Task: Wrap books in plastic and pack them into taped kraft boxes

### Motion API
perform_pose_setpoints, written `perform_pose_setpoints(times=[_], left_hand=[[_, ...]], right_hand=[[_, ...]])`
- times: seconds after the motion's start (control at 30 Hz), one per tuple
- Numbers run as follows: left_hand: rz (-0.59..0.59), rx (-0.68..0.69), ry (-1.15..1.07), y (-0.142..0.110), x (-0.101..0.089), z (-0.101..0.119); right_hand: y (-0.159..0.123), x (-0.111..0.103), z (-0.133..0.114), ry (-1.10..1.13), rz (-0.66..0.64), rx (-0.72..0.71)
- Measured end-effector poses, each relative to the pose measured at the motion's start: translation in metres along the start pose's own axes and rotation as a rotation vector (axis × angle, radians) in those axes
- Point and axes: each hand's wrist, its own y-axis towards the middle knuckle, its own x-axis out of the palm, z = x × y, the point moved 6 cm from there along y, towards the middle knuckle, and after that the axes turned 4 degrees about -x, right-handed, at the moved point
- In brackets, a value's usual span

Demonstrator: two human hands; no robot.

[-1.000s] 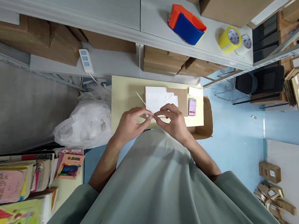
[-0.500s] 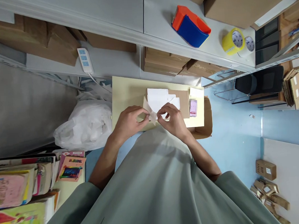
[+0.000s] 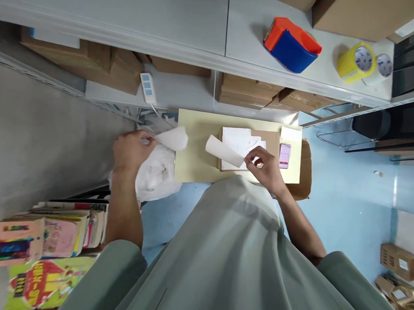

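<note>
My left hand (image 3: 129, 150) is out to the left above a white plastic bag (image 3: 156, 173), pinching a curled white paper strip (image 3: 171, 139). My right hand (image 3: 267, 165) stays over the near edge of the small pale yellow table (image 3: 196, 148) and pinches the end of a white label sheet (image 3: 224, 151) that curls up to the left. Under that sheet a flat brown cardboard piece (image 3: 269, 141) carries a stack of white papers (image 3: 238, 138). A phone with a pink screen (image 3: 284, 155) lies right of the cardboard.
Grey shelving runs across the back with brown cartons (image 3: 87, 59), a power strip (image 3: 148, 87), an orange and blue bin (image 3: 291, 46) and tape rolls (image 3: 356, 61). Colourful books (image 3: 42, 256) are stacked at the lower left. A black chair (image 3: 389, 122) stands right; small cartons (image 3: 398, 260) lie on the blue floor.
The two hands, joined at the table's front a second ago, have come apart. My left hand has swung left over the bag with a peeled strip; the right keeps the sheet.
</note>
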Motion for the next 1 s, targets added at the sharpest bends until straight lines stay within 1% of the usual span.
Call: perform_pose_setpoints(times=[0.1, 0.13, 0.2, 0.27, 0.3, 0.37, 0.4, 0.43, 0.47, 0.5, 0.53, 0.6, 0.67, 0.73, 0.77, 0.8, 0.87, 0.93, 1.0], left_hand=[[0.146, -0.185, 0.14, 0.027, -0.041, -0.042], [0.166, -0.234, 0.146, 0.035, -0.051, -0.054], [0.198, -0.3, 0.085, 0.048, -0.065, -0.072], [0.236, -0.314, -0.001, 0.056, -0.069, -0.08], [0.259, -0.307, -0.026, 0.058, -0.068, -0.079], [0.259, -0.25, -0.033, 0.057, -0.056, -0.064], [0.247, -0.206, -0.032, 0.055, -0.046, -0.05], [0.219, -0.143, -0.036, 0.05, -0.034, -0.031], [0.176, -0.067, -0.061, 0.044, -0.019, -0.009], [0.187, 0.011, -0.106, 0.034, -0.007, 0.017], [0.168, 0.115, -0.151, 0.022, 0.007, 0.046], [0.157, 0.339, -0.232, -0.012, 0.031, 0.109], [0.106, 0.532, -0.292, -0.053, 0.05, 0.171], [0.044, 0.643, -0.335, -0.093, 0.063, 0.223], [0.021, 0.676, -0.354, -0.11, 0.067, 0.244], [0.009, 0.702, -0.374, -0.126, 0.07, 0.262], [0.006, 0.732, -0.409, -0.149, 0.076, 0.289], [0.02, 0.739, -0.435, -0.164, 0.083, 0.307], [0.039, 0.74, -0.454, -0.173, 0.091, 0.319]], right_hand=[[0.001, -0.003, 0.001, 0.034, 0.021, 0.013], [0.001, -0.005, 0.002, 0.048, 0.032, 0.02], [0.001, -0.007, 0.005, 0.074, 0.055, 0.042], [0.0, -0.01, 0.011, 0.096, 0.079, 0.069], [0.0, -0.011, 0.014, 0.105, 0.092, 0.078], [0.0, -0.014, 0.02, 0.123, 0.116, 0.091], [0.0, -0.015, 0.023, 0.132, 0.125, 0.094], [0.0, -0.016, 0.026, 0.14, 0.133, 0.097], [0.0, -0.018, 0.028, 0.149, 0.138, 0.1], [0.0, -0.02, 0.031, 0.158, 0.142, 0.103], [0.001, -0.022, 0.032, 0.169, 0.144, 0.106], [0.001, -0.028, 0.036, 0.192, 0.148, 0.106], [0.001, -0.036, 0.039, 0.215, 0.15, 0.097], [0.0, -0.044, 0.043, 0.234, 0.156, 0.088], [-0.001, -0.048, 0.046, 0.241, 0.161, 0.084], [-0.002, -0.053, 0.048, 0.246, 0.166, 0.079], [-0.005, -0.061, 0.053, 0.247, 0.182, 0.065], [-0.008, -0.071, 0.057, 0.231, 0.206, 0.047], [-0.01, -0.081, 0.06, 0.207, 0.228, 0.022]])
